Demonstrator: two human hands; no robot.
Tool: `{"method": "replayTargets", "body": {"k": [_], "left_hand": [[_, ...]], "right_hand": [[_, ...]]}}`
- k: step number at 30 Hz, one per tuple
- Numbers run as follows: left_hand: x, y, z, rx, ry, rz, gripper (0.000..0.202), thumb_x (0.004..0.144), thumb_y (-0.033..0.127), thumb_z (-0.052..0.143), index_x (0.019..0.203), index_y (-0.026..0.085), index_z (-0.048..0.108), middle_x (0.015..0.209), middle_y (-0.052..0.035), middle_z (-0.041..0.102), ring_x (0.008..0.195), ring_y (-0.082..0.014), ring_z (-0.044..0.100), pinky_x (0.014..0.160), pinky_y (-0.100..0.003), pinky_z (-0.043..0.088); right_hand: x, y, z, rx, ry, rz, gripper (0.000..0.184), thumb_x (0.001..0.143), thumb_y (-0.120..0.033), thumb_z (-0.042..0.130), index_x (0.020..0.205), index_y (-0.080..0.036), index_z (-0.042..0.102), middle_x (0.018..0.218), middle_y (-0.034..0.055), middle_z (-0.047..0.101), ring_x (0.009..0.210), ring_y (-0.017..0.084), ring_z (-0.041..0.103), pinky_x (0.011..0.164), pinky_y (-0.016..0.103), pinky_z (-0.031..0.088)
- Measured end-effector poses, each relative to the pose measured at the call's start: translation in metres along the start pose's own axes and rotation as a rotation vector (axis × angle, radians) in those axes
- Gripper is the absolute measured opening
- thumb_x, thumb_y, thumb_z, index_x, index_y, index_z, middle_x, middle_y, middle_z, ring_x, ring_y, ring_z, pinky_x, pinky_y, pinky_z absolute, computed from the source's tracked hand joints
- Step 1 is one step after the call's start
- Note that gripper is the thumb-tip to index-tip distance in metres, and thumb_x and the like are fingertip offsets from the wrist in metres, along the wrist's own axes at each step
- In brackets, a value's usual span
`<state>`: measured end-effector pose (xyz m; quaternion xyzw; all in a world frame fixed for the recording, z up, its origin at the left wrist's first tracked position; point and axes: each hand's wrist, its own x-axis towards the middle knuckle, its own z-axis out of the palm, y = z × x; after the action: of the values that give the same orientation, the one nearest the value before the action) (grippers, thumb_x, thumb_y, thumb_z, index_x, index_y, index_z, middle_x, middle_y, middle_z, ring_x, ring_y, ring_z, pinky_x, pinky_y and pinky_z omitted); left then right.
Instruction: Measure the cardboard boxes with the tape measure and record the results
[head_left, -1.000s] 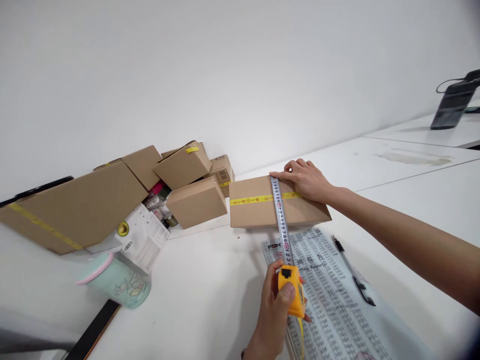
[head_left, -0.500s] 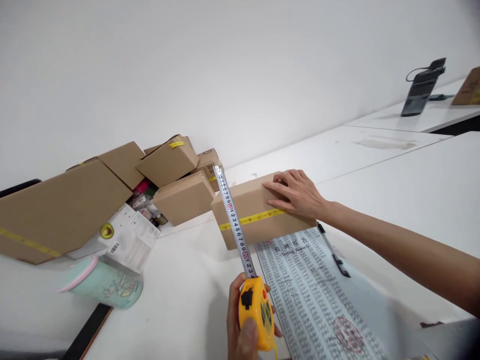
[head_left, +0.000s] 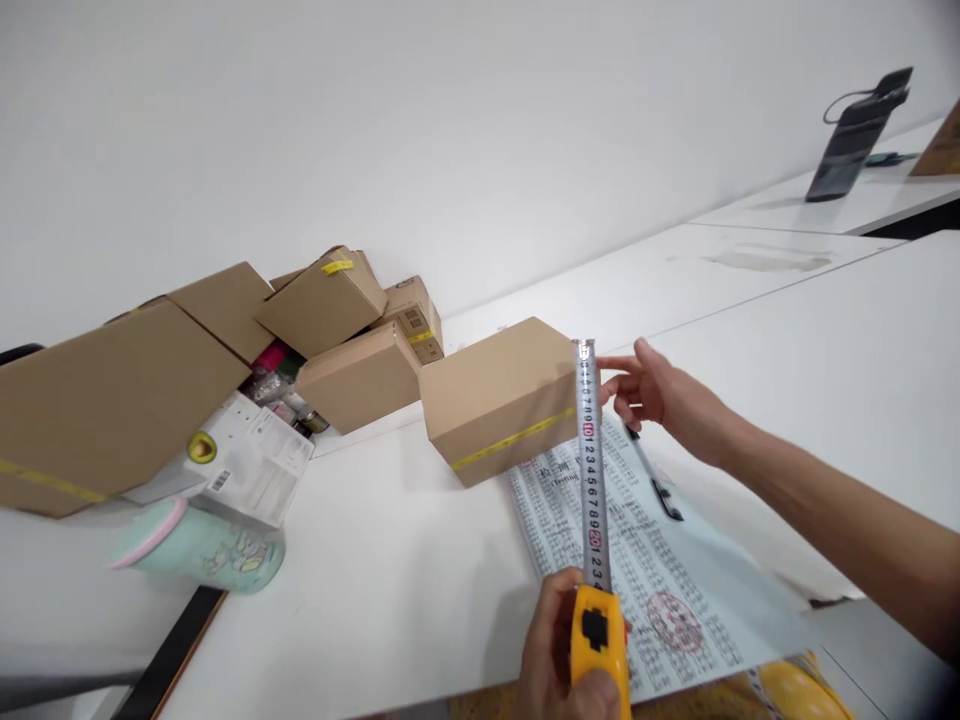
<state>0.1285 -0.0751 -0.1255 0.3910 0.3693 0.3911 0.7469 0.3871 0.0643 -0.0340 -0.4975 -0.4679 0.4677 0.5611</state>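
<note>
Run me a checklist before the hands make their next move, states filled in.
1. Tape measure held firmly: ok, its case is in the left hand.
2. Blade drawn out: ok, it extends from the case toward the box's right end.
3. Blade tip touching the cardboard box: cannot tell, they overlap in view.
4. Right hand gripping the box: not ok, its fingers are beside the blade, not around the box.
5. Printed sheet clear of the box: cannot tell.
6. Pen set down: ok, in neither hand.
</note>
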Motion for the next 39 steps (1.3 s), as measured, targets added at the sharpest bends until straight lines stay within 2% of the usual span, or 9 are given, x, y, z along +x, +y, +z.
{"method": "replayTargets", "body": {"k": [6,13,17,22,27,30,33,35,39], "left_hand": [[0.004,0.011,0.01,0.141,-0.125,0.02,0.079,0.067,0.065,0.078,0.13,0.025,0.053,0.107,-0.0088,0.061,0.091,-0.0214,0.059,0.078,-0.033,0.048],[0.01,0.013,0.003,0.219,-0.217,0.032,0.075,0.07,0.065,0.075,0.128,0.024,0.051,0.099,-0.0072,0.057,0.083,-0.0179,0.053,0.074,-0.03,0.044],[0.01,0.006,0.002,0.22,-0.195,0.01,0.084,0.067,0.066,0.076,0.134,0.024,0.047,0.102,-0.0081,0.056,0.085,-0.0186,0.053,0.075,-0.03,0.043],[0.01,-0.001,0.019,0.15,-0.073,0.093,0.116,0.062,0.074,0.076,0.152,0.03,0.017,0.102,-0.0055,0.053,0.075,-0.0149,0.05,0.065,-0.026,0.042],[0.012,0.007,0.024,0.253,-0.04,0.145,0.111,0.07,0.054,0.077,0.154,0.032,0.007,0.099,-0.003,0.051,0.062,-0.01,0.045,0.053,-0.023,0.038],[0.018,0.026,0.016,0.444,0.042,0.171,0.1,0.073,0.032,0.071,0.153,0.032,0.011,0.107,-0.0052,0.056,0.069,-0.0141,0.053,0.06,-0.027,0.046],[0.033,0.052,0.004,0.832,0.17,0.262,0.088,0.074,0.027,0.066,0.15,0.028,0.021,0.11,-0.0077,0.06,0.084,-0.0216,0.061,0.073,-0.034,0.052],[0.048,0.068,-0.002,1.188,0.269,0.321,0.079,0.077,0.029,0.064,0.147,0.026,0.028,0.112,-0.0092,0.062,0.096,-0.0275,0.062,0.078,-0.04,0.052],[0.082,0.081,-0.012,1.681,0.326,0.344,0.061,0.086,0.03,0.058,0.142,0.021,0.037,0.118,-0.0117,0.062,0.111,-0.0302,0.059,0.077,-0.04,0.053]], "right_hand": [[0.0,-0.015,-0.01,0.126,0.001,-0.02,0.036,0.078,-0.054,0.073,0.086,-0.02,0.067,0.068,-0.0004,0.052,0.054,0.009,0.04,0.043,0.023,0.031],[-0.001,-0.004,-0.014,0.101,0.028,-0.031,0.038,0.072,-0.055,0.079,0.072,-0.02,0.066,0.06,-0.0015,0.049,0.054,0.009,0.041,0.051,0.027,0.037],[-0.004,-0.002,-0.02,0.053,0.063,-0.06,0.036,0.075,-0.055,0.076,0.07,-0.021,0.064,0.062,-0.0005,0.051,0.055,0.011,0.041,0.052,0.028,0.037],[-0.048,0.014,0.001,-0.095,-0.025,-0.066,0.042,0.084,-0.055,0.066,0.063,-0.021,0.056,0.058,-0.0022,0.049,0.054,0.01,0.04,0.053,0.027,0.036],[-0.106,0.045,0.03,-0.221,-0.264,0.002,0.047,0.093,-0.057,0.051,0.064,-0.021,0.049,0.059,-0.0031,0.044,0.055,0.011,0.04,0.053,0.026,0.035],[-0.1,0.054,0.014,-0.475,-0.247,-0.01,0.054,0.093,-0.064,0.044,0.061,-0.021,0.045,0.055,-0.0017,0.045,0.052,0.012,0.041,0.051,0.027,0.033],[-0.064,0.061,-0.017,-0.868,0.075,0.024,0.05,0.09,-0.068,0.042,0.068,-0.023,0.045,0.054,-0.0001,0.052,0.049,0.015,0.045,0.051,0.029,0.031],[-0.037,0.068,-0.031,-1.042,0.189,0.085,0.044,0.087,-0.068,0.047,0.079,-0.025,0.048,0.059,0.0013,0.059,0.05,0.018,0.048,0.05,0.03,0.03],[-0.006,0.086,-0.037,-1.112,0.095,0.009,0.031,0.085,-0.047,0.055,0.105,-0.024,0.057,0.07,0.0043,0.067,0.058,0.021,0.055,0.052,0.03,0.03]]}}
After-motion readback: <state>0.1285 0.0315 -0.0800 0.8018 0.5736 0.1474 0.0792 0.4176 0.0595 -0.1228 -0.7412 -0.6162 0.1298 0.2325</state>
